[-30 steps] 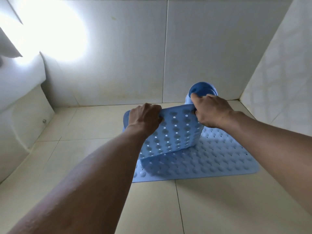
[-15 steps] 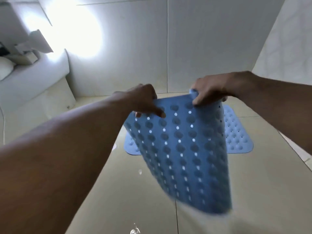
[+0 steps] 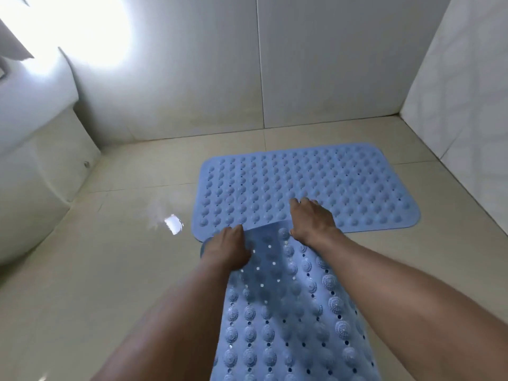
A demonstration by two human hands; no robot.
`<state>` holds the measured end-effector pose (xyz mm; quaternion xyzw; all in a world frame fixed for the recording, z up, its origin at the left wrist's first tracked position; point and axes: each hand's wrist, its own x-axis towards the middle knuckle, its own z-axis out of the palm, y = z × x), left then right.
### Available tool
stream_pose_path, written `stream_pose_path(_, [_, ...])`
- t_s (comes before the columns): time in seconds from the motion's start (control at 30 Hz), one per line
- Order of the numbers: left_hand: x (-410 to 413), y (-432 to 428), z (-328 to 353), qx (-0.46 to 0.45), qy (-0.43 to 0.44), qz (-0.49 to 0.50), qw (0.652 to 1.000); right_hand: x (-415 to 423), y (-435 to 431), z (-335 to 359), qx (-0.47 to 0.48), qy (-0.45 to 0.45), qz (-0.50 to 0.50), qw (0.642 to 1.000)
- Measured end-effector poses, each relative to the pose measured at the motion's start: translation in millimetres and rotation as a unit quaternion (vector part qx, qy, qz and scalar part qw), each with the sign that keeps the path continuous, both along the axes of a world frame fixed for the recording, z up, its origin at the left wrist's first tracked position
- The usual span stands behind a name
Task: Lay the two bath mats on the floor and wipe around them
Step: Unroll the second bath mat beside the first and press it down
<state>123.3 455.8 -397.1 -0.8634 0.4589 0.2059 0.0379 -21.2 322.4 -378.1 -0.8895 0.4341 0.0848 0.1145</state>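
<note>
Half a second ago the second mat (image 3: 288, 312) hung in the air from my fingers; now I have brought it down and forward. Its far edge sits right at the near edge of the first mat (image 3: 316, 177), seemingly lapping over it a little. The first mat lies flat on the floor (image 3: 110, 270) close to the back wall, bumps up. My left hand (image 3: 228, 251) grips the far left corner of the second mat with fingers curled over the edge. My right hand (image 3: 312, 220) pinches the same edge further right, knuckles up, fingertips reaching onto the first mat. The rest of the second mat runs back toward me and out of view, so I cannot tell whether it is fully down. I judge one mat laid and the other nearly so; it needs pulling back slightly so the two sit side by side. A wet patch (image 3: 171, 222) glints on the tiles to the left, so the wiping is still to do.
</note>
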Motion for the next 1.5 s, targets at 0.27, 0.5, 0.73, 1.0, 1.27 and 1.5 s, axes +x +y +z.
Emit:
stream_pose_path(0.27, [-45.6,57.3,-96.0,-0.046,0.087,0.044,0.994,-39.3,15.0,-65.2,0.005,-0.113,-0.179,0.977])
stream_pose_path(0.5, [-58.1,78.4,-119.8,0.017,0.029,-0.028,0.999,-94.4,35.2,-66.6,0.262,-0.127,-0.373,0.881])
stream_pose_path(0.73, [-52.2,89.2,-110.4,0.076,0.044,-0.030,0.996,-116.9,41.9,-56.1,0.437,-0.275,-0.383,0.766])
stream_pose_path(1.0, [-58.6,85.3,-101.9,0.088,0.080,0.013,0.993,-124.9,35.4,-40.6,0.428,-0.236,-0.369,0.791])
stream_pose_path(1.27, [-71.9,83.8,-95.8,0.077,0.105,0.064,0.989,-124.4,28.7,-46.3,0.233,-0.107,-0.401,0.880])
stream_pose_path(1.5, [-78.3,88.4,-95.6,0.016,0.071,0.031,0.997,-145.7,21.5,-33.1,0.352,-0.266,-0.434,0.785])
